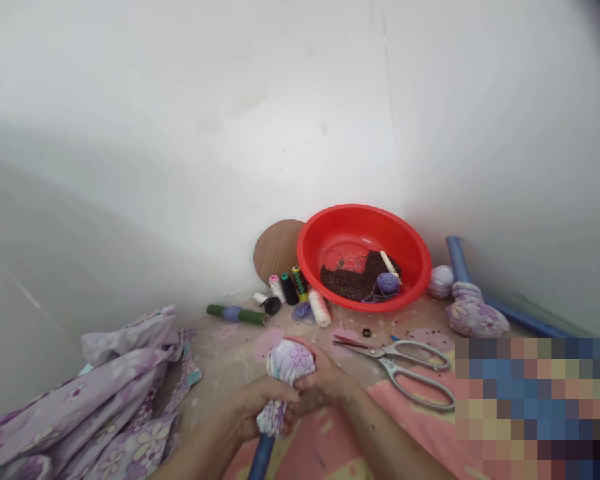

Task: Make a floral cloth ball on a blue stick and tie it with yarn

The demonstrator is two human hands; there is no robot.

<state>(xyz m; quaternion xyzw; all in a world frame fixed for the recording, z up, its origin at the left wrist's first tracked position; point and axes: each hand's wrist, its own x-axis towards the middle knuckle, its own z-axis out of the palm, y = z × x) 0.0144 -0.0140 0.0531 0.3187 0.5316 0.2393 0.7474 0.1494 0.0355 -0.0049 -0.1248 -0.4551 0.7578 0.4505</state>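
Observation:
In front of me is a blue stick (262,455) with a round bundle of lilac floral cloth (294,360) at its upper end. The cloth is gathered below the bulge and hangs in folds over the stick. My left hand (260,407) is closed round that gathered neck. Against the right side of the bulge, my right hand (326,377) is cupped with its fingers curled round it; part of those fingers is hidden behind the cloth. Large metal scissors (387,353) lie partly spread to the right of my right hand.
A red basin (423,277) holds dark grains, a purple yarn ball and a pale-handled tool. Several thread spools (289,290), a green tube (253,316) and a cardboard disc (273,250) lie left of it. Floral fabric (105,393) fills the left; another cloth-headed stick (473,317) is at right.

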